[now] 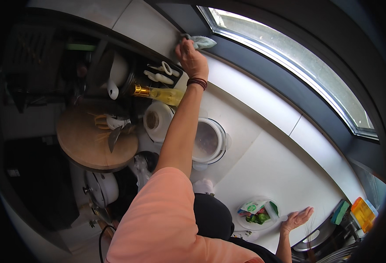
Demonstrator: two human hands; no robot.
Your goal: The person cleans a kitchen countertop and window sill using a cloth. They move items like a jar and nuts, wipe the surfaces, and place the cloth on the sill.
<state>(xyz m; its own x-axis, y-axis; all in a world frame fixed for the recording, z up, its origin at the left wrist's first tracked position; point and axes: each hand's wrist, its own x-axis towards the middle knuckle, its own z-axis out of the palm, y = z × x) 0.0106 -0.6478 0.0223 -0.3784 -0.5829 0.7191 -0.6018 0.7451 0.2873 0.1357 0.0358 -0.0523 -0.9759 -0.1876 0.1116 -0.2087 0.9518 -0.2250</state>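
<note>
My left hand (pixel 193 60), with a dark beaded bracelet at its wrist, reaches far forward and grips a grey-green cloth (pixel 203 42) against the pale tiled ledge beside the window frame. My right hand (pixel 297 219) lies flat on the white countertop (pixel 265 164), holding nothing. Close to its left is a clear container (pixel 258 227) with green vegetables and a printed packet inside. Under my outstretched left forearm stand a round lidded tub (pixel 207 139) and a white jar (pixel 158 121). A bottle of yellow liquid (pixel 163 95) lies behind the forearm in part.
At left, a round wooden board (pixel 81 141) carries a knife and orange-handled scissors. Nearby are a white-handled pan (pixel 114 75), a tray of white utensils (pixel 161 74) and a lidded white pot (pixel 104 189). A green sponge (pixel 340 212) and an orange item (pixel 362 213) stand by the sink (pixel 314 241).
</note>
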